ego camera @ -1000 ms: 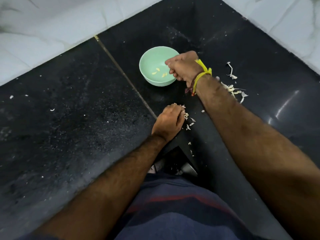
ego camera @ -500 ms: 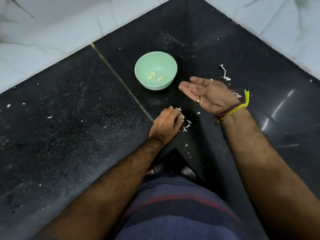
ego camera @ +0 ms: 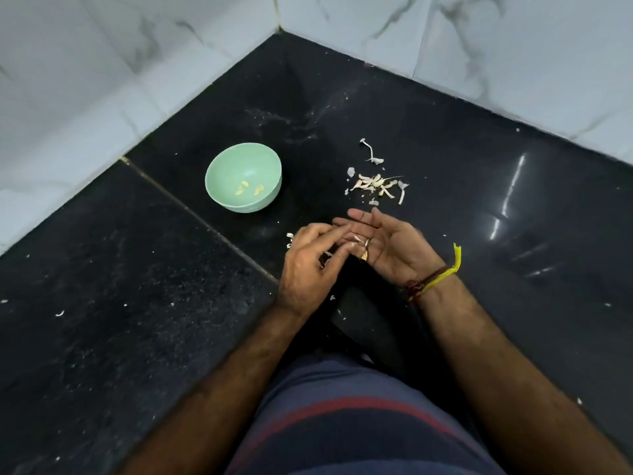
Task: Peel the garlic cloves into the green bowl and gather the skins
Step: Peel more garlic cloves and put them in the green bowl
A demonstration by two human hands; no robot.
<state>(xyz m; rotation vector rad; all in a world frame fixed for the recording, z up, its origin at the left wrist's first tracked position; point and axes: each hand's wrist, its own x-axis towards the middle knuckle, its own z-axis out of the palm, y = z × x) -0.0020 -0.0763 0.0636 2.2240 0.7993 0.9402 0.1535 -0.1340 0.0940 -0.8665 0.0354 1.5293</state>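
Note:
A green bowl (ego camera: pixel 219 180) stands on the black counter with a few peeled garlic cloves (ego camera: pixel 249 189) in it. To its right lies a loose pile of garlic skins (ego camera: pixel 376 185). My right hand (ego camera: pixel 394 246) is palm up and flat, just in front of that pile, with a bit of skin (ego camera: pixel 356 239) on its fingers. My left hand (ego camera: pixel 310 269) reaches over those fingers from the left. Its fingertips pinch small skin bits (ego camera: pixel 326 258). A few more scraps (ego camera: pixel 289 240) lie by the left hand's knuckles.
White marbled walls (ego camera: pixel 102 80) close the counter at the back and meet in a corner. A thin seam (ego camera: pixel 191 207) runs diagonally across the black counter. Small white scraps (ego camera: pixel 60 313) dot the left part. The counter's inner front corner (ego camera: pixel 363 303) sits under my wrists.
My left hand lifted off the counter with skin bits and moved onto my right palm. The right hand drew back from the bowl, turned palm up and came closer.

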